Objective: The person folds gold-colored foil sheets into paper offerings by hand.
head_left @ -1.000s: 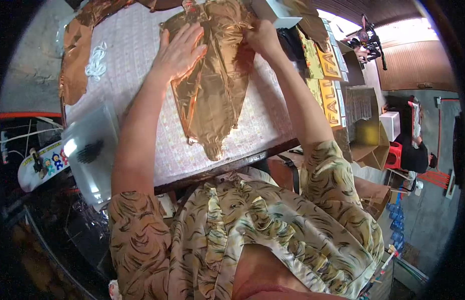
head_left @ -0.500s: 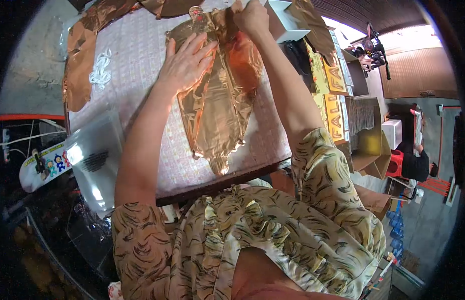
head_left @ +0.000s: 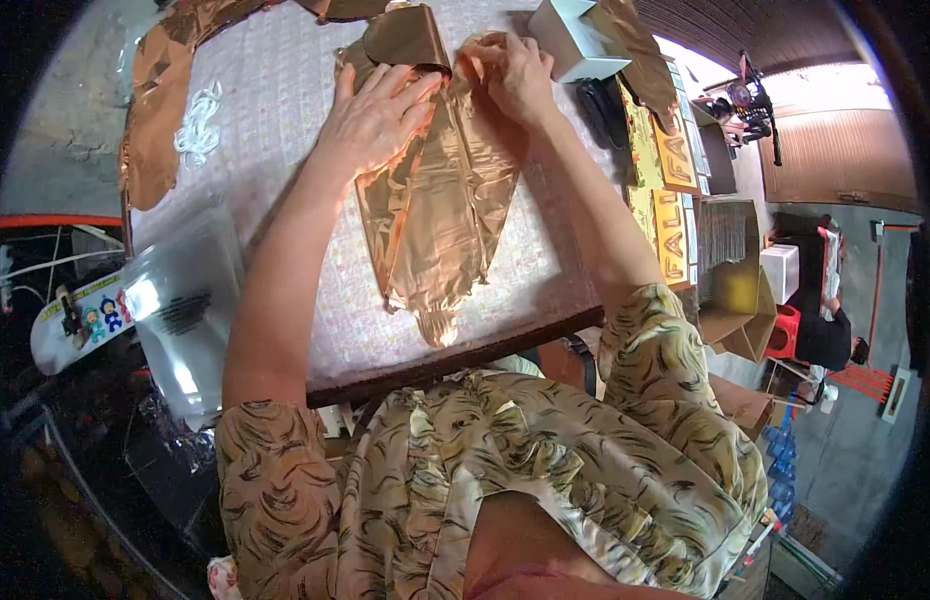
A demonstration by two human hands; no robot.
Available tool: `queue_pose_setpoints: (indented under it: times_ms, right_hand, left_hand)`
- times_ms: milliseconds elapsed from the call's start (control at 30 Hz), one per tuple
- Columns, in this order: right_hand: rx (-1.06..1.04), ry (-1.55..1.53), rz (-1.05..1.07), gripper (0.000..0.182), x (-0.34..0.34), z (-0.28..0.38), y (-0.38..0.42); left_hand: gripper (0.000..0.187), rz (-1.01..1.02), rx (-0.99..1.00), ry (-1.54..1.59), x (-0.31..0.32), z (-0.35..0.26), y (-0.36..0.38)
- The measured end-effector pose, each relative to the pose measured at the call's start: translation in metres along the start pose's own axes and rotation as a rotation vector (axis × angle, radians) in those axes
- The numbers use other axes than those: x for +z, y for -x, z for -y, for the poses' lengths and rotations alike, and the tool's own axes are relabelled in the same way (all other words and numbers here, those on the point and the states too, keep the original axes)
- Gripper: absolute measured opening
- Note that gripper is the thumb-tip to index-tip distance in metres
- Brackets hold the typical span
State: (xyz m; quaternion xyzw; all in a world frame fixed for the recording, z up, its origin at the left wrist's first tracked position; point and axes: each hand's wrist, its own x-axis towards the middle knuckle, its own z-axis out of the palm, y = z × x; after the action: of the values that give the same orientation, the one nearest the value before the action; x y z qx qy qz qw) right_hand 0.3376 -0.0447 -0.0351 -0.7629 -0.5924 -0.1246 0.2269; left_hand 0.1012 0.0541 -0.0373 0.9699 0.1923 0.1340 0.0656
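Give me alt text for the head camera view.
A person's left hand presses flat on a copper foil balloon on a table, while the right hand pinches its top edge beside a white box.

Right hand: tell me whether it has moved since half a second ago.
Yes. The right hand has come down from beside the white box toward the person, pressing the copper foil balloon on the table.
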Motion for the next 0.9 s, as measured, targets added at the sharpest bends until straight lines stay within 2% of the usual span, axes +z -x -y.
queue_pose_setpoints:
  times_ms: [67,100,167,267,400,567,833,900]
  right_hand:
    - [-0.111,0.032,-0.015,0.051,-0.004,0.007,0.015]
    - [-0.113,0.03,-0.013,0.051,-0.004,0.009,0.018]
    - [-0.116,0.016,0.041,0.064,-0.004,0.012,0.021]
    - [-0.149,0.01,0.04,0.066,0.001,0.012,0.019]
    - [-0.177,0.017,-0.002,0.062,-0.004,0.019,0.017]
    - [-0.249,0.055,0.031,0.053,-0.007,0.015,0.013]
    - [-0.316,0.126,0.084,0.05,-0.013,0.013,0.009]
    - [-0.341,0.174,0.099,0.05,-0.015,0.013,0.009]
  left_hand:
    - [0.047,-0.009,-0.004,-0.004,0.001,-0.001,0.0]
    - [0.047,-0.018,-0.009,-0.01,0.001,-0.001,0.001]
    - [0.048,-0.012,-0.007,-0.012,0.002,0.0,0.001]
    - [0.048,0.0,-0.02,-0.026,0.002,-0.001,0.001]
    - [0.049,0.036,-0.025,-0.03,0.002,0.001,-0.001]
    - [0.049,0.008,-0.003,-0.017,0.004,0.003,0.0]
    - [0.05,-0.03,-0.004,-0.066,0.007,0.002,0.001]
    - [0.051,0.053,-0.026,-0.071,0.003,0.001,0.001]
